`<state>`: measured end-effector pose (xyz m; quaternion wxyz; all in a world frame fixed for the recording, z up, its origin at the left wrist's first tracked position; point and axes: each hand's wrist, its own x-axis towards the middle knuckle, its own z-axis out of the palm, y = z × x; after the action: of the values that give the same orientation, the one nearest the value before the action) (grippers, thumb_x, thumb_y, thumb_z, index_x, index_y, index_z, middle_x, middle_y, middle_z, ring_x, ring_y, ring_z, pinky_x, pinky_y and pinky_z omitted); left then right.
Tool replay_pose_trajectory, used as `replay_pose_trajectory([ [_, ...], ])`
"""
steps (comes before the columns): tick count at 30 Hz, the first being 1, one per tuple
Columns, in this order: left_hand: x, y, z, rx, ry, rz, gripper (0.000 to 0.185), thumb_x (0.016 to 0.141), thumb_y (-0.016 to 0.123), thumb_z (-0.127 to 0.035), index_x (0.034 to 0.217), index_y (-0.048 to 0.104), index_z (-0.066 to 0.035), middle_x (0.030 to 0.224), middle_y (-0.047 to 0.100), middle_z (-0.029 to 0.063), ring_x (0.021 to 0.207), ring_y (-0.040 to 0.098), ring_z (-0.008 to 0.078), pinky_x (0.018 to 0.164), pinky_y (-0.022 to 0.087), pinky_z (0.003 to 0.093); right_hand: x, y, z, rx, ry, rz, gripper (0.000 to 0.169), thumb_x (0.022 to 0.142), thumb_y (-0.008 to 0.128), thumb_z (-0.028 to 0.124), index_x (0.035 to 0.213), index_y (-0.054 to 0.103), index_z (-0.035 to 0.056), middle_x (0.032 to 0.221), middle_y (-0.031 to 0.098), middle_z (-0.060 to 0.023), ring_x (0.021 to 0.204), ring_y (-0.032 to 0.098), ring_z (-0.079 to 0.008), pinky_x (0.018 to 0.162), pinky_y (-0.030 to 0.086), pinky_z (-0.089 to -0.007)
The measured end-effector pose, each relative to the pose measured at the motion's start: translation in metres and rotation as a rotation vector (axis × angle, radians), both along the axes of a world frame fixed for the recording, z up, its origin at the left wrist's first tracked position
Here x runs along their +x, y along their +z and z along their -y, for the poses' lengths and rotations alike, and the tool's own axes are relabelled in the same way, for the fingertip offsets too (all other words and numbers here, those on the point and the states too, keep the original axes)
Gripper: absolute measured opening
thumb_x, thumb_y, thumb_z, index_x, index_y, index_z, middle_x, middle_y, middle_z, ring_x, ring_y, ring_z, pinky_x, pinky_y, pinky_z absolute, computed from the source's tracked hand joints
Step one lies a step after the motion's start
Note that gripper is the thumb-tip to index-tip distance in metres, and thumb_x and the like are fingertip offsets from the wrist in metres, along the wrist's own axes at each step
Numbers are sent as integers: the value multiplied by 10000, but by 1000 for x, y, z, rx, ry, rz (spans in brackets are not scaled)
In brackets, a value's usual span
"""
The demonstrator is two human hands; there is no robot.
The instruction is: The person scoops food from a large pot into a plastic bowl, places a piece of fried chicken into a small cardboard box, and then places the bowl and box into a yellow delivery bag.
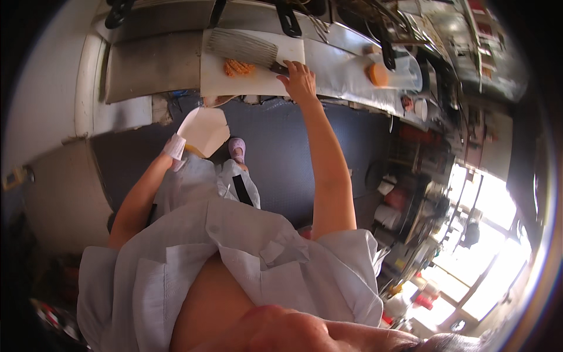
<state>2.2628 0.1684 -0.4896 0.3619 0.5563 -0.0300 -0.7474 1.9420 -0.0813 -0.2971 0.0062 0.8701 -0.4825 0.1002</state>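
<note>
A wide-bladed cleaver point(242, 47) with a dark handle lies over a white cutting board point(259, 86). My right hand point(301, 82) is at the handle's end, thumb and fingers on either side; how firmly they close on it is not clear. Beside the blade sits a small pile of sliced orange-brown food point(239, 67), perhaps fried meat. Low on the left, my left hand point(168, 147) holds an open paper takeout box point(204, 127) below the counter's edge. A printed paper slip point(175, 146) covers much of that hand. Something yellowish shows at the box's near rim.
A steel counter point(154, 66) continues left of the board. To the right stand a clear plastic container point(404, 75) with an orange lid or content point(378, 75) next to it, and a white cup point(421, 109). Black-handled pans point(288, 22) hang or rest above. Dark flooring point(277, 145) lies below.
</note>
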Motion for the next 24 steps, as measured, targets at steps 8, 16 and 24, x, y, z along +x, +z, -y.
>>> replay_pose_trajectory([
  [8,-15,-33,9,16,280,167,211,870,491,-324,903,557,-126,727,607,62,469,508,153,440,430,309,-37,24,36,225,116,58,259,892,507,275,977,530,32,945,570,-166,754,589,-388,645,476,-469],
  [16,-17,-3,-3,-32,372,137,255,913,423,-332,952,546,-112,766,647,108,484,536,161,456,449,303,-46,22,-14,364,-27,174,260,896,483,250,848,527,-2,841,593,-227,734,571,-435,639,460,-490],
  [24,5,12,-8,-132,287,150,289,899,484,-362,965,589,-100,800,636,38,630,598,127,523,480,278,-13,29,-50,372,133,168,208,858,548,223,864,531,15,805,582,-188,693,588,-387,599,472,-469],
])
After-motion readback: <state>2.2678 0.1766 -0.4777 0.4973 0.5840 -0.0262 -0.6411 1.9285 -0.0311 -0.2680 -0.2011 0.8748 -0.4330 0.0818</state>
